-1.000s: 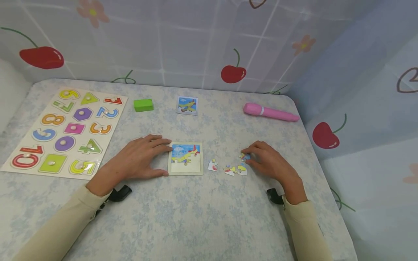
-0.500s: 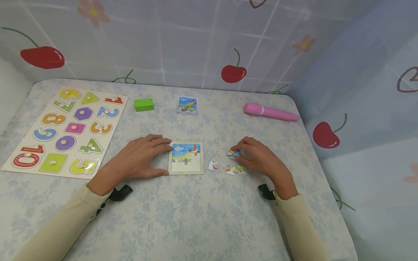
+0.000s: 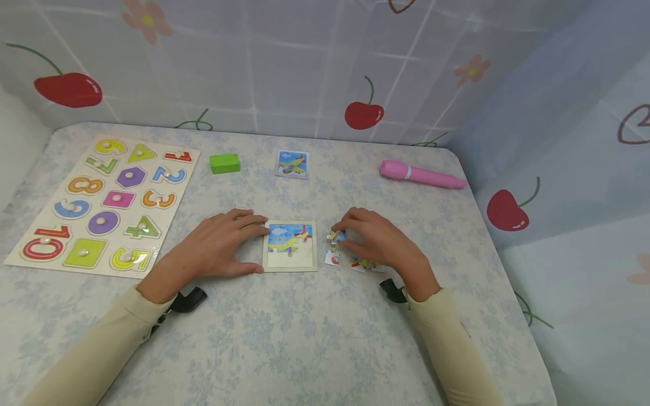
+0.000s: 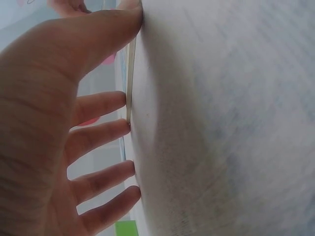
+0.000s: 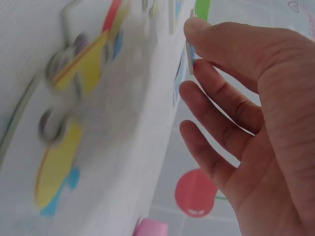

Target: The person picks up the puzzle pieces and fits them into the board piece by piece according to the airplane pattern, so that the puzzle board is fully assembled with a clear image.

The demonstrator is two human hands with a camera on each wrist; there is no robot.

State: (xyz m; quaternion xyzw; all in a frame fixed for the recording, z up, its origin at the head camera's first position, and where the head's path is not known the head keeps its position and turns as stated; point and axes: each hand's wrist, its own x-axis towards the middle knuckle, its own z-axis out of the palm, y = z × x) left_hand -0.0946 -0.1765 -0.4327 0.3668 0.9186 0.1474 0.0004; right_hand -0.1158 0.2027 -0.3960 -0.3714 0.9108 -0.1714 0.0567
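A square jigsaw puzzle tray (image 3: pixel 289 260) lies mid-table, its upper part filled with pieces of a yellow airplane on blue sky; the lower strip is bare. My left hand (image 3: pixel 217 243) rests at the tray's left side, fingers extended, thumb and fingertips touching its edge (image 4: pixel 131 73). Between thumb and forefinger, my right hand (image 3: pixel 381 239) pinches a blue and yellow puzzle piece (image 3: pixel 337 237), seen edge-on in the right wrist view (image 5: pixel 190 58). It is held just right of the tray. Loose puzzle pieces (image 3: pixel 332 258) lie below that hand, some partly hidden (image 3: pixel 363 265).
A number-and-shape peg board (image 3: pixel 114 200) covers the table's left side. Along the back are a green block (image 3: pixel 224 163), a small airplane picture card (image 3: pixel 292 164) and a pink stick-shaped object (image 3: pixel 424 175). A cherry-print curtain (image 3: pixel 304 67) hangs behind.
My right hand has picked the puzzle piece up from the right end of the loose pieces and carried it left toward the tray. The left hand has stayed in place.
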